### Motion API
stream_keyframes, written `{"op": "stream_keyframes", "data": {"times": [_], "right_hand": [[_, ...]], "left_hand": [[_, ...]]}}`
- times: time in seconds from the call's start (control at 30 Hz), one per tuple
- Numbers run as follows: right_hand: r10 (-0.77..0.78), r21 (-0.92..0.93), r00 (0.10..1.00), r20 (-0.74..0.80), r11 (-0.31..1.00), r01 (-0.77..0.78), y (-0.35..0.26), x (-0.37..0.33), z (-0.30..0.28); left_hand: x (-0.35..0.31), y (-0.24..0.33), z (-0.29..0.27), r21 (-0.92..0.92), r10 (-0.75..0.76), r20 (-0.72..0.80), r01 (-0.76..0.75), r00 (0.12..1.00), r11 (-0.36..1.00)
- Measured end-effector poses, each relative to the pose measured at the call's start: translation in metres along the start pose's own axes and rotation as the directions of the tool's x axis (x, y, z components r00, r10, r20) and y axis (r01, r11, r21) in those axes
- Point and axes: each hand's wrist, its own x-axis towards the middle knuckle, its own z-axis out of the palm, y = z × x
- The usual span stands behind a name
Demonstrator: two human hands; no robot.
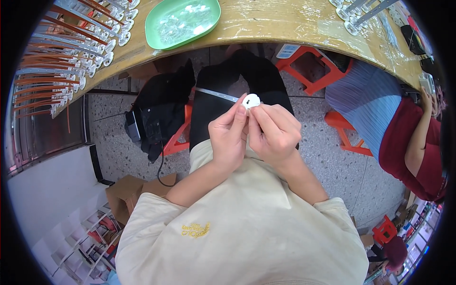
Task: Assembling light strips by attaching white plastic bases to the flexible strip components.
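Observation:
My left hand [229,135] and my right hand [277,132] meet in front of my chest, above my lap. Between their fingertips they pinch a small white round disc [251,100] with a dark slot in its face. A narrow pale grey strip [217,94] with small holes runs from beside the disc out to the left over my legs. Both thumbs press near the disc's lower edge. My fingers hide how the strip joins the disc.
A green tray [151,29] of small clear plastic pieces stands on the wooden table [256,23]. Rows of brown and grey strips with white discs [108,58] line its left end. A co-worker's arm [418,145] is at the right, near red stools [311,71].

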Motion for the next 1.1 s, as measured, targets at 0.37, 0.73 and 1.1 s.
{"op": "stream_keyframes", "data": {"times": [0.37,0.73,1.1], "right_hand": [[0.094,0.149,0.995,-0.022,0.985,-0.090,0.002,-0.007,0.001],[0.052,0.056,0.997,-0.048,0.997,-0.049,-0.008,-0.004,-0.002],[0.224,0.276,0.963,0.151,0.925,-0.259,0.004,0.005,-0.027]], "left_hand": [[-0.003,0.008,0.000,-0.062,-0.004,0.016,0.005,1.000,0.998],[-0.009,0.003,-0.002,0.220,0.114,0.074,-0.128,0.991,0.967],[0.003,0.008,-0.008,0.024,0.009,0.121,-0.012,0.993,1.000]]}}
